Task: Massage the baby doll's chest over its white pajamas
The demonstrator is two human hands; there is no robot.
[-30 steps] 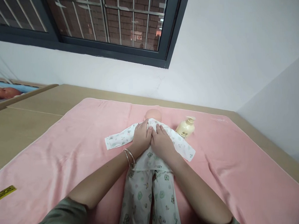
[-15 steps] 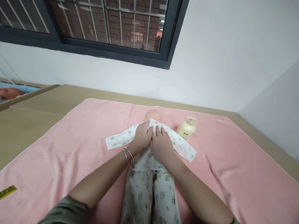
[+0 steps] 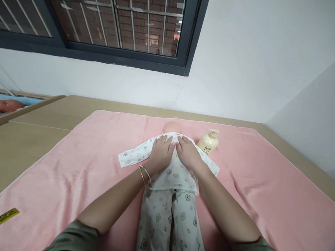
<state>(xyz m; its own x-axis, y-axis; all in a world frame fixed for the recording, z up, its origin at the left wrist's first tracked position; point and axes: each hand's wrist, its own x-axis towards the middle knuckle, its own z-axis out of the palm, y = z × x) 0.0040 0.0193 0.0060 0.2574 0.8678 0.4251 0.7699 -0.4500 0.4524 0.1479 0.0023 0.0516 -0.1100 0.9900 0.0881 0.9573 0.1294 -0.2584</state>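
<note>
A baby doll [image 3: 171, 127] lies on a pink blanket [image 3: 96, 142], its head at the far end. It wears a white printed top [image 3: 171, 174] with the sleeves spread and matching trousers [image 3: 156, 217]. My left hand [image 3: 161, 153] rests flat on the left upper part of the top, fingers stretched toward the doll's head. On the right upper part lies my right hand [image 3: 188, 152], palm down with its fingers out. The two thumbs are close together over the middle of the chest. Two thin bangles [image 3: 145, 174] circle my left wrist.
A cream pump bottle [image 3: 208, 142] stands by the doll's right-hand sleeve. A yellow and black label [image 3: 6, 217] lies at the blanket's left edge. Beyond the wooden surface [image 3: 40, 115], another doll [image 3: 9, 105] lies at far left. A wall and barred window [image 3: 125, 24] rise behind.
My right hand has slid to the right, away from my left hand, uncovering the middle of the top. My left hand stays nearly in place on the chest.
</note>
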